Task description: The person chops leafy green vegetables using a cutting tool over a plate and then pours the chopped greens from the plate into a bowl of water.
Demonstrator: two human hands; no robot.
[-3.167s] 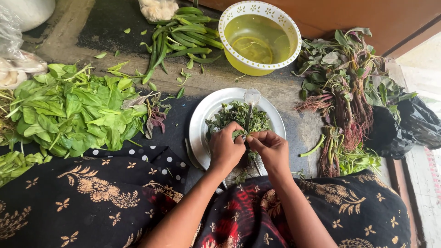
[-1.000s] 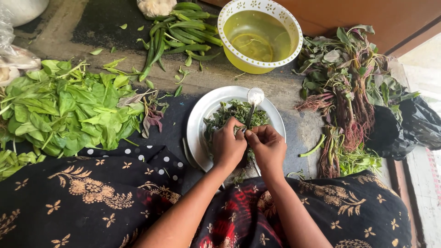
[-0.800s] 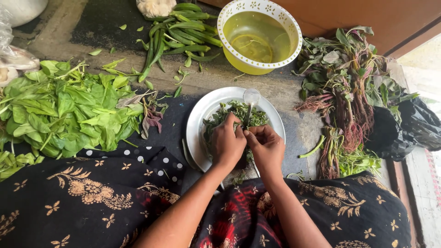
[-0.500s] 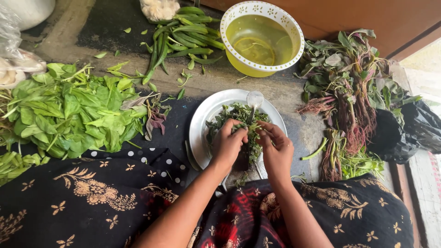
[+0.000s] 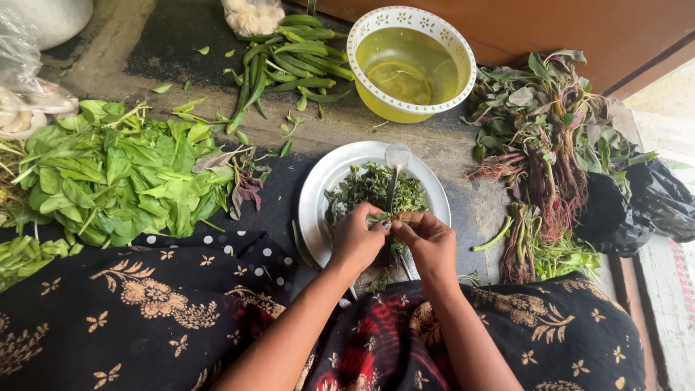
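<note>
**Two hands, one sprig, one plate**

Everything sits around the one white round plate [image 5: 318,195], so I'll place things off that. Both hands are over its near edge: the left hand [image 5: 356,242] and right hand [image 5: 427,239] meet fingertip to fingertip, fingers pinched narrow on a single small leafy sprig [image 5: 380,217] held between them, just above the plate. So the sprig is in the air over the near half of the plate, gripped from both sides.

On the plate itself there's one heap of small dark green plucked leaves [image 5: 369,190], and one spoon-like utensil [image 5: 396,163] lying from the far rim toward the hands.

Beyond the plate, just past its far rim: one yellow bowl [image 5: 362,36] with a white patterned rim, holding clear liquid. Beyond and to the left of the plate is one loose bunch of long green pods [image 5: 289,54]; too tangled to count.

Left of the plate: one big pile of broad bright green leaves [image 5: 116,177]. Right of the plate: one pile of red-stemmed greens with roots [image 5: 543,152], and past that one black plastic bag [image 5: 644,206].

Nearer than the plate, under the arms, is dark patterned cloth [image 5: 145,311].
</note>
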